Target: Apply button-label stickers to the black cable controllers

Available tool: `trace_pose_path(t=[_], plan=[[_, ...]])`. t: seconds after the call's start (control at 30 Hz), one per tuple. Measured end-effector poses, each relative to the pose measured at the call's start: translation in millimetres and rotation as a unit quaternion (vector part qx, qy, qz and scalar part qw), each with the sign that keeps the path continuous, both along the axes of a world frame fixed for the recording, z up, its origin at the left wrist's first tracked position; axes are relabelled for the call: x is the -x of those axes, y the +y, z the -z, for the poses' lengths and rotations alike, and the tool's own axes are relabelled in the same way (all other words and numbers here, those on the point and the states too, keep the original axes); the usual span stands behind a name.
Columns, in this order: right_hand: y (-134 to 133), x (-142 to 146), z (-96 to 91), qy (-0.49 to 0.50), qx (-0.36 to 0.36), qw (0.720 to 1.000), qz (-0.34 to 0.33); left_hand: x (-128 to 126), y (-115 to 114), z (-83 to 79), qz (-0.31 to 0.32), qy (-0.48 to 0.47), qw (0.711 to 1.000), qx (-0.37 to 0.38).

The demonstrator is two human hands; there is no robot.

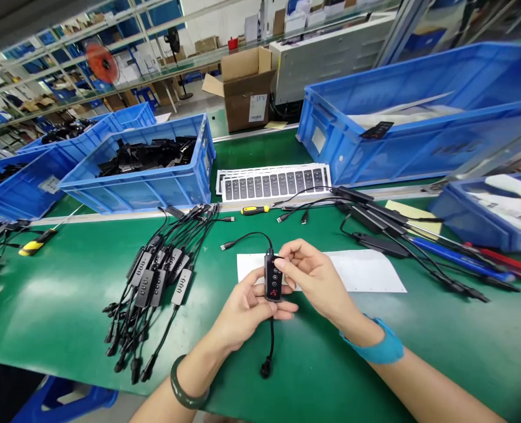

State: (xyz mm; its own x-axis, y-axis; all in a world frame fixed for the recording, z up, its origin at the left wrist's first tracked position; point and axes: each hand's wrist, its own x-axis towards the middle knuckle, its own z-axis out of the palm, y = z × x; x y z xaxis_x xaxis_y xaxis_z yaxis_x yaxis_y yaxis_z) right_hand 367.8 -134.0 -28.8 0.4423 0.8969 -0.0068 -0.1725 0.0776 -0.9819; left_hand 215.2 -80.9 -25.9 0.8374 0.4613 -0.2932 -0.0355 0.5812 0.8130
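My left hand [246,308] is closed around a small black inline controller [272,281] with buttons on its face, held upright over the green table. My right hand [313,276] pinches the controller's upper right edge with fingertips pressed on its face. One cable runs from the controller's top to a USB plug [225,246]. Another hangs down to a round black connector [265,369]. A white paper sheet [366,271] lies under and behind my hands.
A pile of several finished controllers with cables [154,288] lies to the left. Label sheets [272,182], a yellow-handled screwdriver [255,210] and more cables [375,223] lie behind. Blue bins [145,188] [419,147] line the back; a cardboard box [246,88] stands beyond.
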Motion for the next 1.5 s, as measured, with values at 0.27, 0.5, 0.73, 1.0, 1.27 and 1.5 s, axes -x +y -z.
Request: trace_pose_path(t=[0.27,0.5,0.73,1.0,1.27,1.5], plan=[[-2.7,-0.3,-1.2,0.009,0.008,1.000,-0.007,1.2,0.4,3.0,0.015,-0.014,1.000,0.004],[-3.2,-0.9,-0.1,0.003,0.012,1.000,-0.007,1.5,0.7,4.6,0.015,-0.014,1.000,0.005],[-3.0,-0.2,-0.9,0.002,0.012,1.000,-0.008,0.4,0.0,4.1,0.018,-0.018,1.000,0.000],[-3.4,0.3,-0.1,-0.006,0.015,1.000,-0.001,1.1,0.0,3.7,0.019,-0.019,1.000,-0.003],[-3.1,3.9,-1.7,0.000,0.031,0.999,0.010,-0.9,-2.6,3.5,0.016,-0.001,1.000,-0.011],[-3.7,5.1,-0.1,-0.018,0.048,0.998,0.023,-1.6,-4.8,5.0,0.012,0.007,0.999,-0.035]])
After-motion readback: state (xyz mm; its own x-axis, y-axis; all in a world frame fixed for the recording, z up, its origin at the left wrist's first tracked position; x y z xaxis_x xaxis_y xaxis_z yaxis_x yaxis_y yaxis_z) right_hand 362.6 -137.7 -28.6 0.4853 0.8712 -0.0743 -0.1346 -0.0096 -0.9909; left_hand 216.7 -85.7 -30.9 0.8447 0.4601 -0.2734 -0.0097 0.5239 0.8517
